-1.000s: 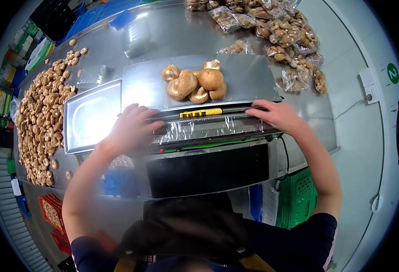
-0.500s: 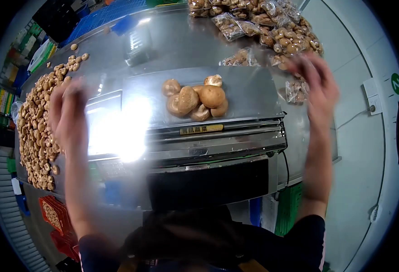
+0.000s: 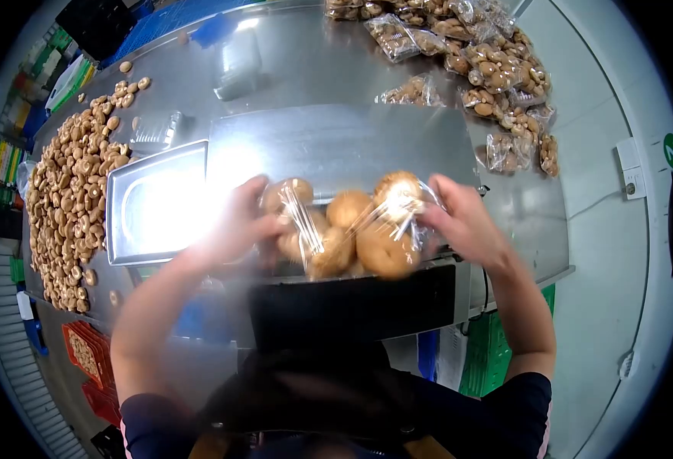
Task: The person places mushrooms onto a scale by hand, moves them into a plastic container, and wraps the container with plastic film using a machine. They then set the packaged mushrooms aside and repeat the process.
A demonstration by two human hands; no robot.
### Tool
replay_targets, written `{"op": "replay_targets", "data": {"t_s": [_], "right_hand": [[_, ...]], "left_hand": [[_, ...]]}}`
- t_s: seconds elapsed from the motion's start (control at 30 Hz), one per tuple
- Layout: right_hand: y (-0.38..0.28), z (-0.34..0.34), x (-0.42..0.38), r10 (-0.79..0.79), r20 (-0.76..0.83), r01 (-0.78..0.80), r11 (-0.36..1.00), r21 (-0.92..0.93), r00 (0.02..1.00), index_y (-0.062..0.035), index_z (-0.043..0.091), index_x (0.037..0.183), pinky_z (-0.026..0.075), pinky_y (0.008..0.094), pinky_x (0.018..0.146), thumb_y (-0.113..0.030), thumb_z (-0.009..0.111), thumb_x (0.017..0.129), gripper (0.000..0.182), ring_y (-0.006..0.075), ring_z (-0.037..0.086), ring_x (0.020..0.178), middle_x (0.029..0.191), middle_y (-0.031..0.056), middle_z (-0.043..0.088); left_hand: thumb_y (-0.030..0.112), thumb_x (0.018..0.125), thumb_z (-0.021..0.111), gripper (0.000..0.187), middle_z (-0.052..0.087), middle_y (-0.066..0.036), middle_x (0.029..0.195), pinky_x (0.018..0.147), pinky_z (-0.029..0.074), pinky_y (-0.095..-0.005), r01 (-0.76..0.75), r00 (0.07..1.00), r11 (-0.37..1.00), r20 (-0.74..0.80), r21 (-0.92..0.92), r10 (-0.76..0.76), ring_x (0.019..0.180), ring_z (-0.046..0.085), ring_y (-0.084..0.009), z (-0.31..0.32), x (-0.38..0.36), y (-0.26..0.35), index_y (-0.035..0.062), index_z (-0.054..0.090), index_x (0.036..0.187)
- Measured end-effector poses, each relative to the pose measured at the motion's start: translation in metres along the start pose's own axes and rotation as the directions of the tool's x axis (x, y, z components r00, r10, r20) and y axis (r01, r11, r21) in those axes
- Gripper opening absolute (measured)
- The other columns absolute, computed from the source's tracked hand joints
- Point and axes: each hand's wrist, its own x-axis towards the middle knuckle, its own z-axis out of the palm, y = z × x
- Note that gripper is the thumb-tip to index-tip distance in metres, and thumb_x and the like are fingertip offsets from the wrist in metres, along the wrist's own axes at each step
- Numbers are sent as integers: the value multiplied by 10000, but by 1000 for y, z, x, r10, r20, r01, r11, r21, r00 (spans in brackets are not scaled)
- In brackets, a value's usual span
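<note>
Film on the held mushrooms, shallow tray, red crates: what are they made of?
Film: clear, glossy plastic, probably; sharp highlights, mushrooms show through.
Shallow tray: seemingly smooth metal, steel or aluminium; bright glare.
Red crates: likely plastic; even colour, finish unclear.

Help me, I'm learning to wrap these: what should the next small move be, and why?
Probably fold the side ends of the clear, shiny plastic film under the round brown mushrooms. The left hand and right hand hold the wrapped bundle from opposite sides, and the film lies creased over the caps; whether its underside is closed cannot be seen.
</note>
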Motion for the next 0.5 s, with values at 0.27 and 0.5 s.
{"op": "replay_targets", "data": {"t_s": [0.27,0.5], "right_hand": [[119,89,-93,125,-160,-108,988,109,979,8,470,1029,520,263,621,-112,636,916,235,92,616,716,764,69,621],[154,137,-84,-79,-657,-67,978,-195,750,6,577,791,460,308,497,-166,584,946,232,218,605,509,585,123,582]], "left_hand": [[150,939,596,247,539,-28,689,399,377,-212,80,997,961,-6,265,-82,466,496,-73,54,-100,-101,39,408,1054],[283,994,480,376,452,33,551,445,260,-218,49,807,952,-574,301,139,479,364,-35,69,-114,-178,5,598,770]]}}
